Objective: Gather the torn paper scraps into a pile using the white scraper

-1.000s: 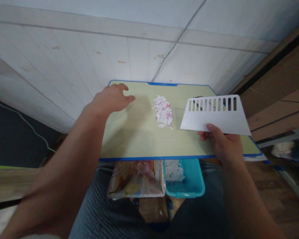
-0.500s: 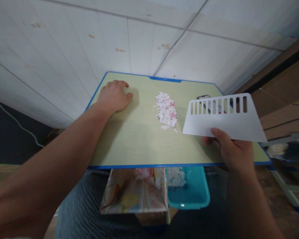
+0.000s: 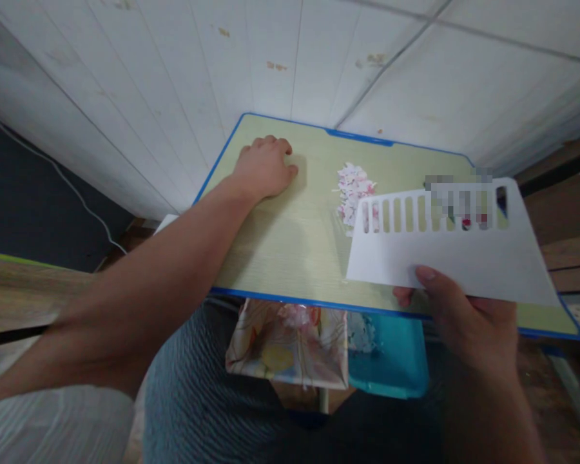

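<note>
My left hand [image 3: 268, 167] rests palm down on the left part of the pale green table [image 3: 280, 251], its fingers loosely bent and the thumb apart, with nothing in it. My right hand [image 3: 468, 312] is closed on the lower edge of a white slotted scraper [image 3: 430, 258], thumb on top and fingers beneath. The scraper is tilted over the table's right side, its row of slots facing away from me. A small pile of white and pink paper scraps [image 3: 352, 183] lies at the middle of the table. The scraper's left end hides part of the pile.
Below the table's front edge, a patterned box [image 3: 290, 370] with pinkish scraps stands beside a turquoise bin [image 3: 396, 367] with white scraps. A white panelled wall [image 3: 270, 84] stands behind the table. A blurred-out object lies behind the scraper.
The whole view has shifted, so the table sits higher and further right. The scraper has come closer to the pile and now covers part of it. My left hand stays resting on the table.
</note>
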The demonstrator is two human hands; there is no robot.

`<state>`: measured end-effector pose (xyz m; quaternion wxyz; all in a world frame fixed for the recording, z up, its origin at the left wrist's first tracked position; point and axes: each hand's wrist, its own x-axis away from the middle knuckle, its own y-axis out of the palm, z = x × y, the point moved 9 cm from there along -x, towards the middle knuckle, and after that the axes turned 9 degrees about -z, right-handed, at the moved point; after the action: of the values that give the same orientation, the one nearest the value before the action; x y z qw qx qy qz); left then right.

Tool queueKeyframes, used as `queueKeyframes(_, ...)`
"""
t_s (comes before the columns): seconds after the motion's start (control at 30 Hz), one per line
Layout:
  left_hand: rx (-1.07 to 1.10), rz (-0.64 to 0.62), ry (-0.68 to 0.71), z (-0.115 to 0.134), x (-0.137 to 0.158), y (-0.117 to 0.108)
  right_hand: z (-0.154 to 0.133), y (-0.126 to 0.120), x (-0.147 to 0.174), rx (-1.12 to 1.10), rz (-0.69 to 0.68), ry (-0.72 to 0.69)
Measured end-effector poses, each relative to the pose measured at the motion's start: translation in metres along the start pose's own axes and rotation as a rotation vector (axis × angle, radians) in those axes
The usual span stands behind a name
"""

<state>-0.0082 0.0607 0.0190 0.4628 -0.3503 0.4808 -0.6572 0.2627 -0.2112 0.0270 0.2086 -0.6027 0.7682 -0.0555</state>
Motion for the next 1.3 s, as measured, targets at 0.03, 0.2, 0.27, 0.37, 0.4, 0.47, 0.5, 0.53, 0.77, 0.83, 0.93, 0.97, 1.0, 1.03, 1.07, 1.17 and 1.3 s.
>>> queueKeyframes(0.03,0.001,-0.001,0.000,0.001,0.001,-0.001,0.000,-0.001,0.000,0.001,0.017,-0.004)
queueKeyframes(0.2,-0.006,-0.013,-0.013,0.003,0.002,-0.003,0.010,0.001,0.006,0.014,-0.017,0.043)
queueKeyframes(0.27,-0.013,-0.017,-0.012,0.004,0.001,-0.002,0.013,0.003,0.011,0.022,-0.047,0.050)
queueKeyframes(0.37,-0.023,-0.028,-0.025,0.004,0.001,-0.001,0.012,0.006,0.018,0.038,-0.072,0.033)
queueKeyframes(0.4,-0.021,-0.031,-0.028,0.004,0.001,-0.001,0.012,0.008,0.019,0.039,-0.087,0.030)
queueKeyframes(0.47,-0.015,-0.031,-0.026,0.004,0.001,0.000,0.013,0.009,0.020,0.009,-0.097,0.034)
queueKeyframes(0.5,-0.015,-0.032,-0.024,0.004,0.001,0.000,0.014,0.009,0.019,-0.024,-0.091,0.044)
queueKeyframes(0.53,-0.017,-0.031,-0.021,0.004,0.001,0.000,0.016,0.007,0.017,-0.064,-0.065,0.059)
queueKeyframes(0.77,-0.011,-0.004,0.008,0.004,0.000,-0.002,0.020,-0.035,-0.014,-0.229,0.370,-0.035)
queueKeyframes(0.83,-0.026,-0.005,0.014,0.004,0.000,-0.002,0.021,-0.035,-0.023,-0.134,0.348,-0.029)
queueKeyframes(0.93,-0.033,-0.011,0.011,0.002,-0.001,-0.001,0.022,-0.028,-0.031,-0.013,0.279,-0.020)
queueKeyframes(0.97,-0.026,-0.008,0.013,0.002,-0.001,-0.001,0.022,-0.025,-0.032,0.011,0.263,-0.019)
queueKeyframes(1.0,-0.017,-0.002,0.016,0.001,-0.002,-0.001,0.021,-0.023,-0.033,0.030,0.252,-0.020)
queueKeyframes(1.03,-0.009,0.002,0.017,0.000,-0.002,0.000,0.021,-0.020,-0.033,0.045,0.236,-0.019)
queueKeyframes(1.07,-0.004,0.002,0.014,0.000,-0.003,0.000,0.020,-0.017,-0.033,0.056,0.216,-0.018)
queueKeyframes(1.17,0.003,0.001,0.008,-0.003,-0.004,0.002,0.019,-0.013,-0.034,0.050,0.147,-0.024)
queueKeyframes(1.3,0.055,0.015,0.018,-0.004,-0.003,0.001,0.020,-0.022,-0.030,-0.015,0.162,-0.049)
